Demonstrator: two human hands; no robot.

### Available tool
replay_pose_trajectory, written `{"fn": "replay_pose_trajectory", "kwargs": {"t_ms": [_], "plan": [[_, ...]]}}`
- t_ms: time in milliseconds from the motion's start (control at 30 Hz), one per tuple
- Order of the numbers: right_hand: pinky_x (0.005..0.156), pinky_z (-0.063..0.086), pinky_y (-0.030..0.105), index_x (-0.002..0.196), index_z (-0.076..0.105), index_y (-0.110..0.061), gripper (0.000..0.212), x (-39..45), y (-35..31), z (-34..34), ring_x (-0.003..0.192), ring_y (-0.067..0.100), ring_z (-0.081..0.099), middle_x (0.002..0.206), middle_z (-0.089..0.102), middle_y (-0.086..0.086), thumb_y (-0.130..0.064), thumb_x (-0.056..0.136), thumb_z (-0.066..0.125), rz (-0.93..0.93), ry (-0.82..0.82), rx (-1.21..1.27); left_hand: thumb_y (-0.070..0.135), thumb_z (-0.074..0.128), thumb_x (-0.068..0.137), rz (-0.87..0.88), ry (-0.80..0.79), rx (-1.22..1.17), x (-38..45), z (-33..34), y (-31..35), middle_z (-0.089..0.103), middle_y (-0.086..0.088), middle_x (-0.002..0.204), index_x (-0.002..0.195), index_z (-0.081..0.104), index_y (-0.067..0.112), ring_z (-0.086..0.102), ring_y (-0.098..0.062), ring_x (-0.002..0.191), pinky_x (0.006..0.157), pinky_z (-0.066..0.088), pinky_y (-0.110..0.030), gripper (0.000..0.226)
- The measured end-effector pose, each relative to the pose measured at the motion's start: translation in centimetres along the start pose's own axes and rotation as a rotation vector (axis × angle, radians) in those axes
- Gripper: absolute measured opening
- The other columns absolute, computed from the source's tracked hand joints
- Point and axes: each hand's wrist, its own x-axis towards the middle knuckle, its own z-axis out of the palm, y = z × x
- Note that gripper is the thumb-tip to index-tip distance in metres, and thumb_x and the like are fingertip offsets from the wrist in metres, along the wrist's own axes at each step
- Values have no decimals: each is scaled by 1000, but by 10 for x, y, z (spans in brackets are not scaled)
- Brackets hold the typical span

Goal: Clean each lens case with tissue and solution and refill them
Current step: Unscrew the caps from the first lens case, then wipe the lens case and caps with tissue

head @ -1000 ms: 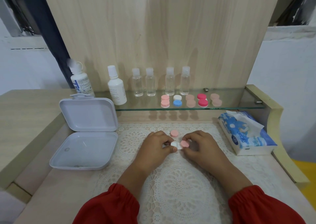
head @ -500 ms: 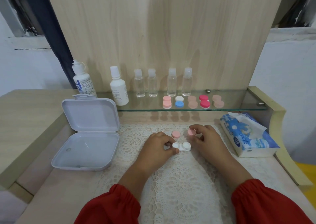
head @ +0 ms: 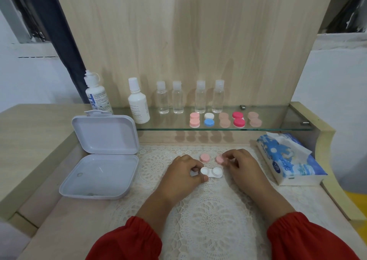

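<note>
- Toward the left edge of the table (head: pixel 49 216), a pale plastic box (head: pixel 101 156) lies with its lid raised upright.
- Behind it, two white solution bottles (head: pixel 138 102) stand at the left end of the glass shelf (head: pixel 278 125), with four clear small bottles (head: pixel 200 98) beside them.
- Further along the shelf front sits a row of closed lens cases (head: pixel 224 119) in pink, white and blue, beige, and deep pink.
- On the lace mat (head: pixel 208 220) at the table's middle, the left hand (head: pixel 182 175) pinches the left end of the white lens case (head: pixel 211 172), its two wells uncapped.
- Just behind the case, one pink cap (head: pixel 205 157) lies flat on the mat.
- Right of it, the right hand (head: pixel 242 166) holds a second pink cap (head: pixel 219 159) in its fingertips, at the mat.
- Near the right edge, a blue tissue pack (head: pixel 288 160) lies with a tissue sticking up.
</note>
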Motion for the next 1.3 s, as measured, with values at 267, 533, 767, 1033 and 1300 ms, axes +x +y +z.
{"fn": "replay_pose_trajectory", "kwargs": {"t_ms": [267, 533, 767, 1033, 1300], "plan": [[83, 38, 19, 112, 67, -20, 21, -5, 0, 1, 99, 9, 52, 105, 51, -10, -18, 94, 56, -41, 21, 5, 29, 74, 80, -25, 12, -70, -3, -3, 5, 56, 13, 89, 94, 72, 27, 47, 0, 91, 80, 36, -19, 14], [78, 39, 20, 116, 64, -20, 24, -8, -2, 0, 87, 4, 50, 107, 55, -9, -16, 95, 54, -50, 58, -15, 20, 74, 82, -140, 87, -310, -20, -15, 8, 64, 9, 82, 91, 72, 23, 51, 8, 65, 65, 43, -8, 10], [80, 40, 21, 113, 65, -20, 24, -11, -2, 0, 93, 7, 53, 109, 60, -8, -13, 95, 51, -60, 80, -20, 16, 74, 82, -191, 278, -362, -48, -54, 0, 68, 3, 84, 91, 73, 22, 58, -2, 73, 66, 45, -9, 11], [80, 37, 22, 108, 68, -19, 23, -11, 0, 1, 94, 9, 52, 110, 63, -3, -10, 94, 52, -80, 104, -52, 11, 72, 83, -227, 549, -237, -69, -126, -29, 65, 7, 79, 90, 70, 23, 56, -2, 71, 62, 39, -1, 14], [81, 40, 25, 107, 69, -16, 23, -14, -2, 1, 100, 17, 57, 110, 65, 1, -10, 94, 52, -100, 105, -93, 7, 71, 82, -88, 439, 282, -69, -152, -61, 58, 9, 79, 102, 71, 16, 51, -19, 78, 68, 34, -26, 22]]}}
